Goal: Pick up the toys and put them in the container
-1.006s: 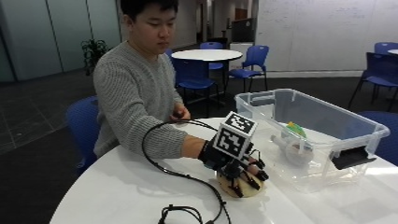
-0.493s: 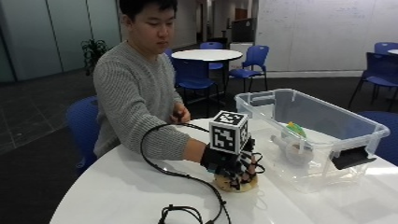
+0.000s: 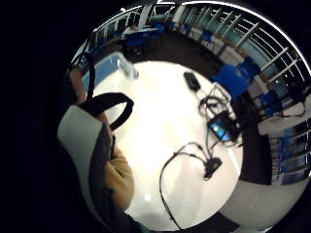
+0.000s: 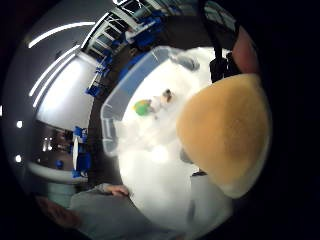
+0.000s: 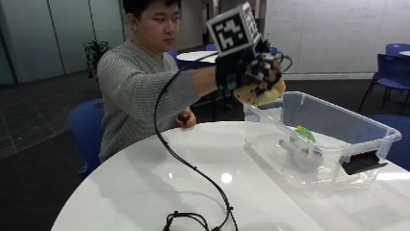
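No legible writing. Clear plastic container (image 5: 359, 126) on white worktop (image 5: 147, 178) holds green-and-white toys (image 5: 301, 139). Gloved right hand (image 5: 253, 72), raised, fingers clamped on tan bun-shaped toy (image 5: 261, 92).

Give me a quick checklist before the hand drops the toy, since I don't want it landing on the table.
1. Toy held: ok, the gloved right hand grips a tan bun-shaped toy.
2. Toy lifted off the table: ok.
3. Container open: ok, no lid on it.
4. Hand above the container: cannot tell; it hangs near the far corner.
5. Room inside: ok, only a green toy and a pale toy lie there.
6. Bare hand clear of the container: ok.
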`<state>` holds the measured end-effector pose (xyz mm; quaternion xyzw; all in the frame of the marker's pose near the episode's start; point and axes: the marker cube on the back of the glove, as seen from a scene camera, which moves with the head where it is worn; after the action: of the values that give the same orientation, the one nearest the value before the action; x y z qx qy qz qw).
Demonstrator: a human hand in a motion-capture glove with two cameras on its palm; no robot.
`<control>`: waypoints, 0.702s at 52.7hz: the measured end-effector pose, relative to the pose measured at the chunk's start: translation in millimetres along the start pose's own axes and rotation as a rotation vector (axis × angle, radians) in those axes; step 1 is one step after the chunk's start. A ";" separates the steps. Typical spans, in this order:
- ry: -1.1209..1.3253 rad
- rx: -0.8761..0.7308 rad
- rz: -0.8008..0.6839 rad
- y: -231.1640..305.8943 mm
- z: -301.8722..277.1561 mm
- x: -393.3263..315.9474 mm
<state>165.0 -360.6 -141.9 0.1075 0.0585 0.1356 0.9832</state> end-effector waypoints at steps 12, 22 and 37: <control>-0.064 -0.047 -0.016 -25.0 -14.5 -50.2; -0.059 -0.092 -0.101 -52.4 25.4 -135.8; -0.028 -0.161 -0.288 -60.9 75.1 -229.6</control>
<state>-28.3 -496.7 -63.2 0.0209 0.0484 -0.0041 0.9986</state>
